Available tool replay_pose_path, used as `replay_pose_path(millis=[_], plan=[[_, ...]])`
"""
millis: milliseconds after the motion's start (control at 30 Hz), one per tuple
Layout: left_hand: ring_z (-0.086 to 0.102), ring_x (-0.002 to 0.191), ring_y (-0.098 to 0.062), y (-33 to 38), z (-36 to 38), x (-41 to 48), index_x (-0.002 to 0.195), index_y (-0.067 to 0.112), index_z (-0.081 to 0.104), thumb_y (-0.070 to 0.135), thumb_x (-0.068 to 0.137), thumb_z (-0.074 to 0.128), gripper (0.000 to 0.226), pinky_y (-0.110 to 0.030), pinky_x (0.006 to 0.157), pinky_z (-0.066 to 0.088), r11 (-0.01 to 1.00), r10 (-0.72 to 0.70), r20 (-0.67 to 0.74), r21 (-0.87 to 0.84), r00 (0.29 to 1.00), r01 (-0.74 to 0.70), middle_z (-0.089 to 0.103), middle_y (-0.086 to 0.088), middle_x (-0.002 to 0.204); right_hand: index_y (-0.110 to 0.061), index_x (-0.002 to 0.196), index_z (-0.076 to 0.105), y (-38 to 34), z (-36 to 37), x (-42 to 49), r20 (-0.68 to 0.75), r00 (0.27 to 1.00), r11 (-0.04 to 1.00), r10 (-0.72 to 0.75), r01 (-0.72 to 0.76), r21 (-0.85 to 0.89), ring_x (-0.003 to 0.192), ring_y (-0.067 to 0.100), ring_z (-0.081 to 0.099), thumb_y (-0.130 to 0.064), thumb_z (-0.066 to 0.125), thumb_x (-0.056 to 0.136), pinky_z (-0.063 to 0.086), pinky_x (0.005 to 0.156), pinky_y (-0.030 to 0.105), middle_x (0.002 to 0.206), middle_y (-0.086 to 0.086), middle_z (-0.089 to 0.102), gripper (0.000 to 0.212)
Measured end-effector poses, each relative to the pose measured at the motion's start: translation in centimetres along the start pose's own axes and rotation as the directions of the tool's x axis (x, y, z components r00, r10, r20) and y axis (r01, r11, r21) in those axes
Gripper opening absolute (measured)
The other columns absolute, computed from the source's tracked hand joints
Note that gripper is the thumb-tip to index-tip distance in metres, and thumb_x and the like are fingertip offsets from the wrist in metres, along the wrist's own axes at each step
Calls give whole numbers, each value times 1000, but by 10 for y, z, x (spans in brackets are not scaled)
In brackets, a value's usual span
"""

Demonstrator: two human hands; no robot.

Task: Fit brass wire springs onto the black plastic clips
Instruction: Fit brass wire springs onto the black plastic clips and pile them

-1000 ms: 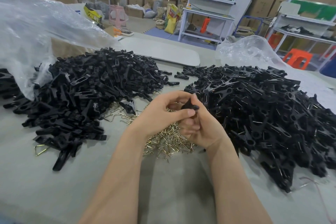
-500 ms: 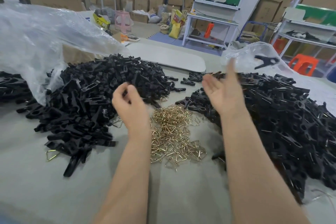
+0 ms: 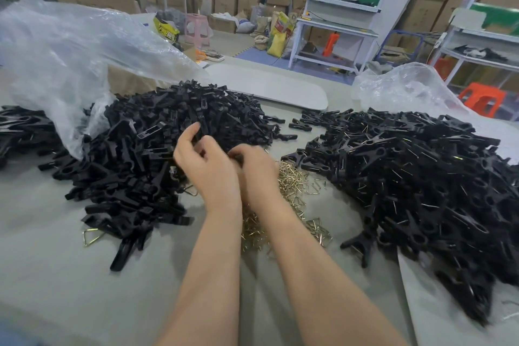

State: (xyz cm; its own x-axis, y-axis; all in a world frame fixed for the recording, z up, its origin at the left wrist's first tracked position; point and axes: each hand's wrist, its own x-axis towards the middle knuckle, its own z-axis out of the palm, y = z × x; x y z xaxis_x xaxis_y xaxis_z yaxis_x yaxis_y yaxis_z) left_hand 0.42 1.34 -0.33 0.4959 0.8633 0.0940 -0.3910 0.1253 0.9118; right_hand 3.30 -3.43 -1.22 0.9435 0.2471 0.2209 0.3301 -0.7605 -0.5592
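**Both hands at the left clip heap**

The grey table (image 3: 42, 275) bears a right clip heap (image 3: 421, 191) and a left clip heap (image 3: 134, 166), with brass wire springs (image 3: 295, 182) between. The left hand (image 3: 206, 168) grips a black clip (image 3: 198, 128) there. The right hand (image 3: 257, 168) is curled beside it, its grasp hidden.

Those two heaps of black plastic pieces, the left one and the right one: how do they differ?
The left heap holds plain, straight black pieces with no wire showing; the right heap holds forked clips with wire glinting on them. The left heap spills from under a clear plastic bag; the right heap lies uncovered. Both are black plastic, beside the brass springs.
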Motion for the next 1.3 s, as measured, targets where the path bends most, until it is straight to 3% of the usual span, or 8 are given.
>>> replay_pose_path(millis=[133, 233, 367, 500, 600, 700, 1000, 1300], plan=[[52, 118, -17, -5, 8, -14, 114, 9, 65, -11, 87, 44, 39, -24, 106, 35, 846, 266, 546, 262, 795, -463, 58, -5, 125, -11, 105, 66, 22, -48, -9, 10, 978, 682, 209, -153, 715, 89, 15, 67, -14, 58, 93, 55, 78, 22, 99, 5, 70, 15], [47, 122, -18, -11, 11, -27, 120, 14, 64, -3, 89, 51, 37, -31, 109, 32, 701, 232, 790, 268, 567, -661, 61, 1, 126, -4, 103, 69, 50, -73, -26, 76, 966, 551, 247, -204, 809, 91, 17, 68, -11, 61, 91, 57, 74, 22, 98, 14, 70, 16], [49, 113, -14, -18, 11, -34, 113, 21, 65, 13, 89, 60, 26, -32, 102, 36, 630, 139, 860, 305, 490, -714, 63, 7, 115, -5, 87, 70, 71, -75, -45, 193, 924, 325, 330, -303, 896, 85, 14, 68, -16, 62, 91, 57, 69, 21, 94, 15, 70, 14], [55, 87, 2, -18, 10, -37, 89, 34, 63, 17, 88, 63, 18, -14, 79, 42, 756, 69, 830, 318, 553, -572, 62, 18, 89, -5, 87, 68, 75, -68, -44, 151, 902, 248, 404, -267, 931, 91, 19, 67, -25, 54, 96, 58, 71, 23, 95, 14, 68, 26], [55, 81, 4, -16, 11, -33, 86, 35, 61, 21, 91, 61, 14, -9, 68, 38, 894, -71, 719, 353, 692, -274, 62, 16, 84, -16, 88, 70, 75, -66, -43, -43, 906, 392, 422, -139, 910, 84, 12, 66, -18, 52, 97, 56, 73, 20, 98, 7, 68, 20], [58, 74, -4, -17, 12, -34, 85, 31, 64, 19, 92, 60, 15, -19, 70, 43, 961, -191, 686, 278, 702, -10, 65, 6, 80, -21, 101, 65, 72, -62, -43, -185, 909, 540, 375, -51, 840, 77, 7, 67, -8, 56, 94, 55, 75, 22, 93, 1, 68, 18], [65, 90, -12, -19, 14, -36, 94, 22, 67, 24, 91, 61, 6, -30, 84, 52, 912, -95, 759, 325, 644, -249, 70, 5, 89, -20, 93, 67, 63, -56, -43, -267, 905, 645, 332, -11, 764, 92, 15, 68, -4, 61, 89, 54, 84, 24, 92, -1, 71, 18], [64, 71, 6, -16, 14, -34, 85, 28, 61, 16, 94, 56, 16, -11, 68, 48, 966, -168, 723, 256, 670, -34, 71, 15, 71, -17, 103, 61, 61, -60, -45, -247, 910, 554, 332, 24, 832, 98, 16, 67, -4, 62, 89, 53, 90, 29, 98, -2, 68, 19]])
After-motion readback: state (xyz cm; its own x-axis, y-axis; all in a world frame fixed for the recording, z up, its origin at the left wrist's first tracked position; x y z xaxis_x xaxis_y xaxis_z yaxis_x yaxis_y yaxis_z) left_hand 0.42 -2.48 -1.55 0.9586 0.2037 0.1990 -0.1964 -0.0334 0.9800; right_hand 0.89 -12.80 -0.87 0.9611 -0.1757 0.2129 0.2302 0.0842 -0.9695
